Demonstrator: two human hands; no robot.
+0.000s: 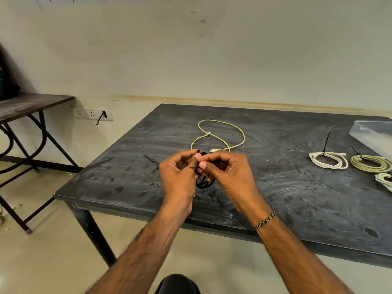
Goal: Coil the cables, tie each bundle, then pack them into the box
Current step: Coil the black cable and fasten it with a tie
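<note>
Both forearms enter from the near edge and meet above the front half of the dark table (297, 200); a braided bracelet (265, 220) sits on the right wrist; the left hand (178, 177) and the right hand (229, 172) are raised together, fingers curled inward, tips nearly touching; between them hangs the black cable bundle (203, 183), its loops dropping below the fingers toward the tabletop, long axis roughly vertical; most of the bundle is hidden behind the hands, so its full shape cannot be told; a thin black zip tie (193, 167) runs near horizontal across the gap, its free end pointing left over the left palm, pinched at the right thumb and forefinger; the left hand's fingers close round the upper part of the bundle; grip on both sides is narrow and holding. Just left of the hands a spare black tie (151, 159) lies flat on the table, slanting from far left to near right. Beyond the hands lies a loose yellow-green cable (220, 132), uncoiled in an open loop, one connector end close behind the right hand. At the right stand three tied bundles: a white coil (328, 160) with a black tie tail upright, a pale green coil (370, 163) beside it, and a third white coil (385, 180) cut by the frame edge. Farthest right, the clear plastic box (373, 134) rests near the table's far corner.
</note>
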